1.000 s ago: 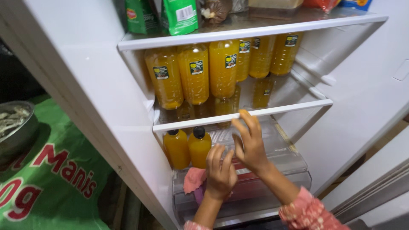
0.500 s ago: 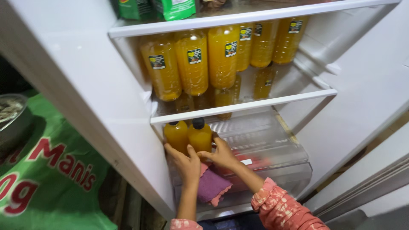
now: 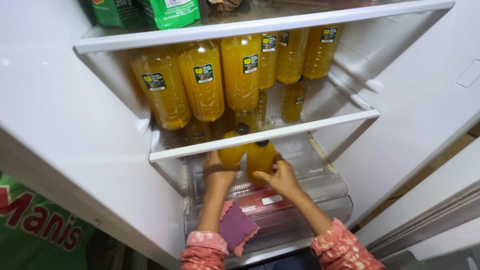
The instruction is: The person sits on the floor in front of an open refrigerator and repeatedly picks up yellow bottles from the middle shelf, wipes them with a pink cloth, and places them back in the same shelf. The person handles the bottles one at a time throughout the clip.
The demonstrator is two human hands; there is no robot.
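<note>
We note two small orange juice bottles [image 3: 250, 159] with dark caps, upright and side by side on the clear lid of the crisper drawer [image 3: 330, 192], just under the lower white shelf [image 3: 300, 131]. Our left hand [image 3: 218, 175] wraps the left bottle from its outer side; our right hand [image 3: 281, 177] cups the right bottle low at its base, fingers spread along its side. Both hands are closed around a bottle, neither empty. A purple cloth [image 3: 236, 226] lies draped over the drawer front near the left forearm. Above the shelf stand rows of taller orange bottles [image 3: 202, 85] with green labels, and green packets [image 3: 170, 12] sit on the top shelf. Judgement: we grip low and keep each bottle vertical, clearing the shelf edge with the caps, since headroom looks tight; sliding rather than tilting should avoid knocking the neighbour.
</note>
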